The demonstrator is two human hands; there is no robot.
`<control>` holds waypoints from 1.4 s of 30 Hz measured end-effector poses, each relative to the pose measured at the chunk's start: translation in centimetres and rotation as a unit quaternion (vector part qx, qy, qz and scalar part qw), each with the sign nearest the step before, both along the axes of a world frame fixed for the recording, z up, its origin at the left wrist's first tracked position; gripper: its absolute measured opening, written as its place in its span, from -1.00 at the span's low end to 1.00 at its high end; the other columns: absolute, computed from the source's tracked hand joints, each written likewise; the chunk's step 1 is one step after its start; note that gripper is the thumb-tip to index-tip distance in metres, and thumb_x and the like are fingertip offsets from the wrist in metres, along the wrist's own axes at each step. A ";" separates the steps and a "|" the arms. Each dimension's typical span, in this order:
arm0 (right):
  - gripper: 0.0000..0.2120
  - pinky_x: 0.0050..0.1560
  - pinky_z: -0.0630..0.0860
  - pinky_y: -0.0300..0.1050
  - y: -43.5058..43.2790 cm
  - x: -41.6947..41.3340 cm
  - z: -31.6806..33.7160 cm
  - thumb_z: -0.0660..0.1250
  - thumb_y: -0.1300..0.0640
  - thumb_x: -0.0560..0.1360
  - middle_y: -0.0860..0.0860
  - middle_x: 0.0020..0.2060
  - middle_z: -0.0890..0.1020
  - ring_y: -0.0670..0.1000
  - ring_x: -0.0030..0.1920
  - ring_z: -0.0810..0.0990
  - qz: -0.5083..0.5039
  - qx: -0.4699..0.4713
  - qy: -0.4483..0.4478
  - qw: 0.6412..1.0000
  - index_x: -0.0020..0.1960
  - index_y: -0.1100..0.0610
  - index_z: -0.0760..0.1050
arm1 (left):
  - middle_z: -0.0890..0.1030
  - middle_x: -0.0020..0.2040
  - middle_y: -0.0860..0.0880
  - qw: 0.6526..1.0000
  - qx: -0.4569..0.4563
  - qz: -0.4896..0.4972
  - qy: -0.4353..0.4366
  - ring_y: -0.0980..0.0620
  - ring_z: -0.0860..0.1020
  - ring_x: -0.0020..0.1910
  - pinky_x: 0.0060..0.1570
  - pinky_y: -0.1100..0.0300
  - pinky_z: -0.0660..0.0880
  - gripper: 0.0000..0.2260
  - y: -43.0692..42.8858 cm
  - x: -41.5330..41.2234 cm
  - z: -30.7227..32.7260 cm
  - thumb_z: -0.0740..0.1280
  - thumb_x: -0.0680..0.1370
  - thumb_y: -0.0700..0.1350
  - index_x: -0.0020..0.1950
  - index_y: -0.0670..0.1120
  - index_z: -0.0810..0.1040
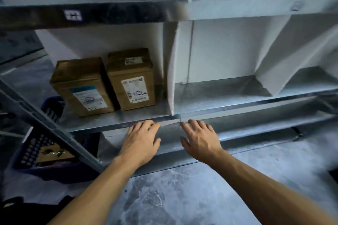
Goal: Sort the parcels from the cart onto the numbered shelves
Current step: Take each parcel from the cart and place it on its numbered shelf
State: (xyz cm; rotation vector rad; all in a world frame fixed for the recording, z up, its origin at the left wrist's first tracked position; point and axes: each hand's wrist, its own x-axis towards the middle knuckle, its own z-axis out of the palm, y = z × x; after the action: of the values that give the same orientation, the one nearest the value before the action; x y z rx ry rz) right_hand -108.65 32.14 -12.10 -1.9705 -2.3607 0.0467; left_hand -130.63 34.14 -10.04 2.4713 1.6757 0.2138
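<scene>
Floor (182,197): grey, mottled with pale marbling, dull sheen.

Blue basket (45,170): plastic with perforated walls. It stands on the floor at lower left, partly hidden behind the rack's slanted post (76,147).

Inside the basket: flat brown card piece (53,152) with dark marks. Other contents not legible.

Second blue perforated part (53,107), higher up behind the post. Same basket or another, cannot tell.

Dark shape (11,202) at the bottom-left corner, low by the floor. Blurred, not identifiable.
</scene>
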 end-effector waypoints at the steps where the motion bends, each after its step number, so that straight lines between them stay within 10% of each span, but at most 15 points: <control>1: -0.50 0.22 0.42 0.06 -0.8 1.6 -0.1 0.19 -0.18 0.54 0.06 0.29 0.53 0.17 0.25 0.50 -0.011 -0.002 -0.011 1.000 0.42 0.00 0.37 | 0.32 0.41 0.09 1.000 -0.005 -0.015 0.004 0.00 0.28 0.37 0.37 0.07 0.20 -0.53 -0.1 1.8 -0.2 0.18 0.58 0.12 0.48 0.08 0.25; 27: -0.55 0.08 0.42 0.00 -34.6 54.4 3.6 0.10 -0.21 0.58 -0.01 0.22 0.53 0.12 0.20 0.52 -0.466 0.030 -0.041 0.884 0.35 0.01 0.41 | 0.52 0.22 -0.01 0.880 0.084 -0.464 -0.050 -0.09 0.48 0.18 0.18 0.03 0.37 -0.58 -16.7 65.5 3.4 0.29 0.51 0.08 0.34 -0.01 0.46; 42: -0.55 0.12 0.43 0.03 -38.2 76.8 3.3 0.10 -0.21 0.60 0.00 0.25 0.50 0.13 0.22 0.50 -0.599 0.028 -0.039 0.799 0.38 -0.01 0.36 | 0.53 0.20 0.00 0.811 0.074 -0.576 -0.073 -0.10 0.50 0.13 0.08 0.01 0.44 -0.59 -17.6 94.7 2.4 0.31 0.51 0.09 0.32 -0.01 0.46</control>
State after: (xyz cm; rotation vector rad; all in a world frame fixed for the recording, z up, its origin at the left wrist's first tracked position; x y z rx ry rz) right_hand -31.85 -6.08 -8.77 -3.0057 -0.7153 -0.1665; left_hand -35.91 16.55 -7.65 2.9570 -0.0977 0.3472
